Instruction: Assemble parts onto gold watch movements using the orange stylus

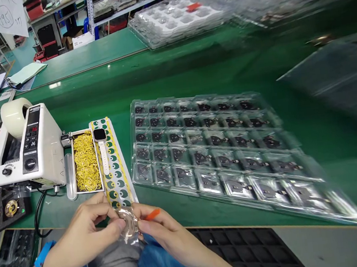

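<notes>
My left hand (91, 232), with a blue band at the wrist, pinches the near-left side of a small round metallic part (129, 222) partly covered by clear film. On the other side, my right hand (168, 232) grips the same part between thumb and fingers. A bright orange strip (152, 214) sticks out by the right fingers; what it belongs to is hidden. Just beyond the hands lies a white sheet (119, 173) with yellow and green round shapes. A white-strapped smartwatch (100, 135) rests on the sheet beside a tray of yellow rings (86, 162).
A tape dispenser (47, 143) stands at left, near a black tray of gold round parts (11, 208). A large clear tray (195, 142) of black parts covers the bench's middle. Below the edge is a black compartment tray (244, 249); stacked trays (175, 17) sit behind.
</notes>
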Available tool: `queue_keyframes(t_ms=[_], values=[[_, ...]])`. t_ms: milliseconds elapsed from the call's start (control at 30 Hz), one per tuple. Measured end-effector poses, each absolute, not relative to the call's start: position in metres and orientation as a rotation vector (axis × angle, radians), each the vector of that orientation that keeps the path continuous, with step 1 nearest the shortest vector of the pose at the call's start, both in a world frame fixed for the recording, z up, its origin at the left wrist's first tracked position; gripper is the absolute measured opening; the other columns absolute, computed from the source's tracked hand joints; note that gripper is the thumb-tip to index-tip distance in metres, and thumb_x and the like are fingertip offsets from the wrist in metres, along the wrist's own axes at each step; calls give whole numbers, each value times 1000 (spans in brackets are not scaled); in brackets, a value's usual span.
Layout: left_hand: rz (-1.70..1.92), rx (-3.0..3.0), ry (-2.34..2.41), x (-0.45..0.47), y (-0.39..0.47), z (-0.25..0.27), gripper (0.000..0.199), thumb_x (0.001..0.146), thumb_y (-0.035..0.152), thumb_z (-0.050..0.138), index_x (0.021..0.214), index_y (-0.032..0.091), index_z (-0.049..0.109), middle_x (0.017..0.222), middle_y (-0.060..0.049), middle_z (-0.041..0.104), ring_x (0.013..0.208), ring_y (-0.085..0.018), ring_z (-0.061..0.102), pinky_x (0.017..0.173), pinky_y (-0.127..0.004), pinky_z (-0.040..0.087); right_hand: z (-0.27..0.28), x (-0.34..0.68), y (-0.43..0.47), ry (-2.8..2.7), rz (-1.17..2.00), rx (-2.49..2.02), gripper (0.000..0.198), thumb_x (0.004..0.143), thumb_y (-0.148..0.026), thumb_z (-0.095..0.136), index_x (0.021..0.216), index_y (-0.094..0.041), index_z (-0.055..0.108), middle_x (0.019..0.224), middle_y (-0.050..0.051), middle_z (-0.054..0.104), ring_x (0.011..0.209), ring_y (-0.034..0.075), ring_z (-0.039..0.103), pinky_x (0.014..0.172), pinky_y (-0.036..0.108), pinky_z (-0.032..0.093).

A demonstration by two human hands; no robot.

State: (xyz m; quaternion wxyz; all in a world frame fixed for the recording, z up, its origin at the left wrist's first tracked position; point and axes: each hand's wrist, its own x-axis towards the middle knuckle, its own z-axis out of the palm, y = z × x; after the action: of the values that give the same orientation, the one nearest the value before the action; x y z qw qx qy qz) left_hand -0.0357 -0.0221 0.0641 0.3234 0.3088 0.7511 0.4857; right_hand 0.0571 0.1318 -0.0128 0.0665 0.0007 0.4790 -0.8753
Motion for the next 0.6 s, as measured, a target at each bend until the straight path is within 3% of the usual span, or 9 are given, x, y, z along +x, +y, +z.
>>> queue_keyframes(t_ms=[400,600], values=[[1213,859,2112,-30,-21,58,22,83,14,53,62,18,51,71,2,44,67,-14,43,60,-25,33,-14,57,129,1444,-2625,28,48,87,-62,64,70,-19,51,68,-2,44,62,14,36,61,26,29],[1114,911,2415,-27,-31,58,22,84,22,63,70,19,47,74,3,44,65,-13,45,58,-26,34,-12,60,132,1476,-2623,84,49,86,-64,64,70,-19,52,68,-1,47,62,15,39,61,26,31]])
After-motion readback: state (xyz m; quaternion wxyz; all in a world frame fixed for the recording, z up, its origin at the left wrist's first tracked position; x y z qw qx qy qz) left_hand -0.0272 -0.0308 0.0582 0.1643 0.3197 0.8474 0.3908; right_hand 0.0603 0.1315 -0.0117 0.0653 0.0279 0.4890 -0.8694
